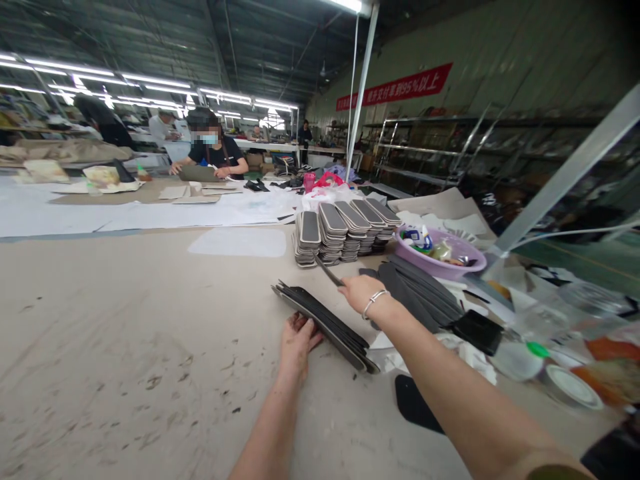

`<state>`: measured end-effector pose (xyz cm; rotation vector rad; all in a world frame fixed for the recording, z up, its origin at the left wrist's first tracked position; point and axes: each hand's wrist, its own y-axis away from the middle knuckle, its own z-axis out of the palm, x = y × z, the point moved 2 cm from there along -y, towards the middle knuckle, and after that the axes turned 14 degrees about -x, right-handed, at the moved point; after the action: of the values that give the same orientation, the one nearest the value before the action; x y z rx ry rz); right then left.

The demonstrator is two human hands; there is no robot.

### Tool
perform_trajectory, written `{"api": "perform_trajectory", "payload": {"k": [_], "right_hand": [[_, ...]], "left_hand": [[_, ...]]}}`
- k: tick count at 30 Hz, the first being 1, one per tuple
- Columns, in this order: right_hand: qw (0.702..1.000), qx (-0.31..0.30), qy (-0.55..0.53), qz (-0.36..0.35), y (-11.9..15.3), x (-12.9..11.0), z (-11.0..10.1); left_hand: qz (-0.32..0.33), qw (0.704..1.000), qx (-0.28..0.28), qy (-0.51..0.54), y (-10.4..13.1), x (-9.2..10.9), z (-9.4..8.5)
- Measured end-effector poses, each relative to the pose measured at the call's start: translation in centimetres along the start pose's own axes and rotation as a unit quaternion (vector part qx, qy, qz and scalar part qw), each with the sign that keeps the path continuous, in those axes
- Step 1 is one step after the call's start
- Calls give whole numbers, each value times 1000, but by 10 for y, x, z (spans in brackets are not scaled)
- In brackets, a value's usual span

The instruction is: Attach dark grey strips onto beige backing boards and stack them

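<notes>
Fingers (307,327) of the left hand (295,343) touch a dark bundle (327,325); the right hand (361,295) pinches a thin piece (329,272).
Left fingers slightly parted along the bundle's near side, their full closure unclear; the bundle is on the table (125,320), the pinched piece just before the grey-topped stacks (333,233).
</notes>
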<state>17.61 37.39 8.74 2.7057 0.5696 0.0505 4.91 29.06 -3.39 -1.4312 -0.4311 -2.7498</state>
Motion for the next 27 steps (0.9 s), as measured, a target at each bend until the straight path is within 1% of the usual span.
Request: {"api": "perform_trajectory", "payload": {"k": [2,4,6,8,10,12,15,17,18,20,21,23,25,27], "right_hand": [[998,-47,-9,-43,-5,-2,17],[994,-76,-35,-74,-4,-7,33],[991,-75,-61,-89,0,-13,44],[992,-61,-59,-91,2,-19,50],[995,-50,-33,-81,1,-22,51],[997,-39,-14,-61,-3,-22,49],[998,-26,-9,-51,-6,-16,37],[998,-13,-8,-58,-1,-12,25],[998,0,-5,-62,4,-12,19],[997,26,6,-67,16,-15,12],[997,33,12,-68,22,-19,12],[997,21,22,-74,29,-29,20],[996,-4,21,-85,29,-40,36],[996,-4,8,-90,23,-47,52]], "left_hand": [[1,1000,-5,1,0,-1,0],[-8,1000,-10,-7,-1,-2,1],[-14,1000,-13,-16,-1,-4,2],[-10,1000,-25,-8,-1,-7,4],[-2,999,-45,16,-1,-9,4],[-4,999,-46,29,-2,-8,1],[3,1000,12,16,-5,-2,-7],[32,998,44,13,-6,6,-12],[49,998,47,14,-6,10,-13],[75,997,30,18,-6,16,-13],[88,996,21,15,-6,17,-13],[120,993,24,0,-6,19,-14],[146,987,58,-36,-7,17,-17],[156,979,98,-87,-9,16,-22]]}}
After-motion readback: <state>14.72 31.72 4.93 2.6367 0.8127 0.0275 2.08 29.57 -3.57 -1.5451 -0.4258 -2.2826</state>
